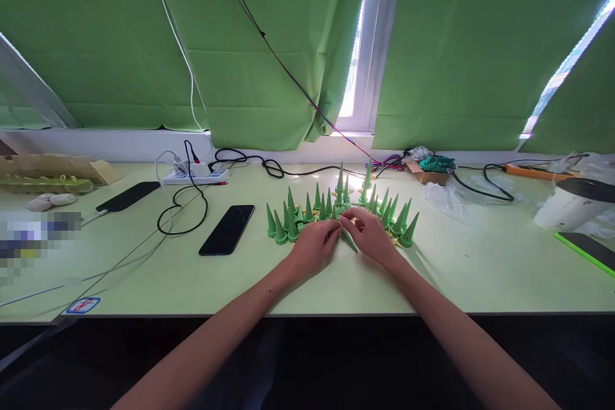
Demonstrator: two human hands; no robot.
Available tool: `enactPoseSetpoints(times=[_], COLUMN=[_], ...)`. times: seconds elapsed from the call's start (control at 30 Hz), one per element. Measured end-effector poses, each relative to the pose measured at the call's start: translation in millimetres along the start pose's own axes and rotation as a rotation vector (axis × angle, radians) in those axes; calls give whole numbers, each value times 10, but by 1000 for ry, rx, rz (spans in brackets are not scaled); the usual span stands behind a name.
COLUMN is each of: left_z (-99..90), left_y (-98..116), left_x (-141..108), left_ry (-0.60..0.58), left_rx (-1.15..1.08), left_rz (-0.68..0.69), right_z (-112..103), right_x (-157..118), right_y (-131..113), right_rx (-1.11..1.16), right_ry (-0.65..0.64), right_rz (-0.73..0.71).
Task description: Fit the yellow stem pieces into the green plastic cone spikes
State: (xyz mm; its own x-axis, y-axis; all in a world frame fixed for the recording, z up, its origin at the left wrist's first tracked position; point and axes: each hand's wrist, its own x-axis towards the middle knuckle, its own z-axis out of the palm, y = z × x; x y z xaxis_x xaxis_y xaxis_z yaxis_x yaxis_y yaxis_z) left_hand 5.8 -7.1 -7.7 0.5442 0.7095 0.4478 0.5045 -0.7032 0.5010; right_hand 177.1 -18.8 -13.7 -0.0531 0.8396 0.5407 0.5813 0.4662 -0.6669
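Several green cone-shaped spikes (280,229) stand upright in a cluster on the table, with small yellowish parts among their bases. My left hand (314,243) and my right hand (368,234) meet at the front of this cluster, their fingertips pinched close together. Between them a single green cone (349,242) lies tilted, its tip pointing down toward me. Both hands appear to grip its wide end, which the fingers partly hide. To the right of my right hand, another upright green cone (409,230) stands at the cluster's edge.
A black phone (227,230) lies left of the cones. Behind it are a white power strip (196,174) and looped black cable (273,168). Clear plastic wrap (444,200), a small cardboard box (427,174) and a white cylinder (576,202) are on the right.
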Motion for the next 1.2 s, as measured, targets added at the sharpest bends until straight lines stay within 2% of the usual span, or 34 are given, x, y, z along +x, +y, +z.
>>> enactPoseSetpoints(times=[0.33,0.57,1.2], left_z=[0,3,-17], left_y=[0,8,22], left_x=[10,6,11], left_ry=[58,43,16], left_rx=[-24,-59,-45], left_rz=[5,9,-17], right_z=[2,-31,-44], right_x=[-11,7,3], right_y=[-6,-57,-82], right_rx=[131,209,250], right_ry=[-29,-5,3], right_rz=[41,87,89])
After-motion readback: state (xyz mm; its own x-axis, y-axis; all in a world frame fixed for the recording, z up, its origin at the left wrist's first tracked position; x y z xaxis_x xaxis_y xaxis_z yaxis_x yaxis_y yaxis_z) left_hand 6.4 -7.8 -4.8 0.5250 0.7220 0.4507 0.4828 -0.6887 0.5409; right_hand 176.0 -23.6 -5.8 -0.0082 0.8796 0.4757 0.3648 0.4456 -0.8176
